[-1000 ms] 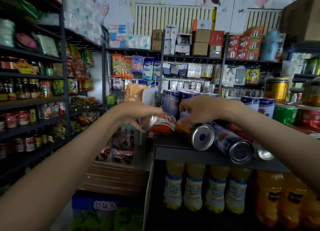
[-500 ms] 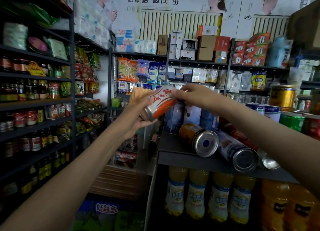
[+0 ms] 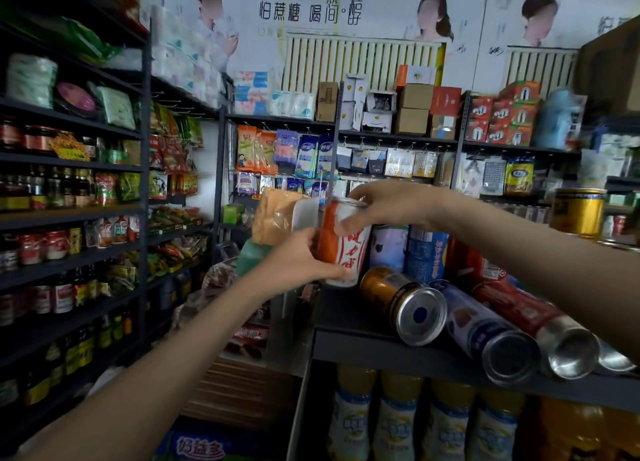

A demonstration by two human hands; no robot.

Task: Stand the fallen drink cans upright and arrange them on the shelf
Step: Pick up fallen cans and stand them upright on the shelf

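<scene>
**A:** Biggest things first. What is around the grip?

**B:** The dark metal shelf [image 3: 381, 353] runs off below and to the right of it. Well beneath the grip, under that shelf, stands a row of yellow drink bottles [image 3: 393, 422].

**A:** And the cans?

**B:** Just right of the grip and lower down, three lie on their sides with their ends toward the camera. There is a gold can [image 3: 398, 298], a blue-and-white can [image 3: 481, 329] touching it, and then a red can [image 3: 533, 318]. A fourth silver can end [image 3: 614, 360] shows beyond them, mostly cut off by the right arm. Behind the grip, upright blue cans [image 3: 426, 253] stand at the back.

**A:** What is being held?

**B:** One orange-and-white can [image 3: 343, 249], upright, at the shelf's left end. The left hand [image 3: 298, 263] curls round its lower side. The right hand [image 3: 384, 204] clamps the top rim from above, with the thumb on the front face. Both hands are closed snugly on it.

**A:** Is it set down?

**B:** I cannot tell. Its base sits at about shelf level, but the left hand's fingers hide the contact.

**A:** How far along is the task?

**B:** Early, I'd judge. One can is turned upright but not yet released. Three or four are left to stand up, and then the row needs tidying.
</scene>
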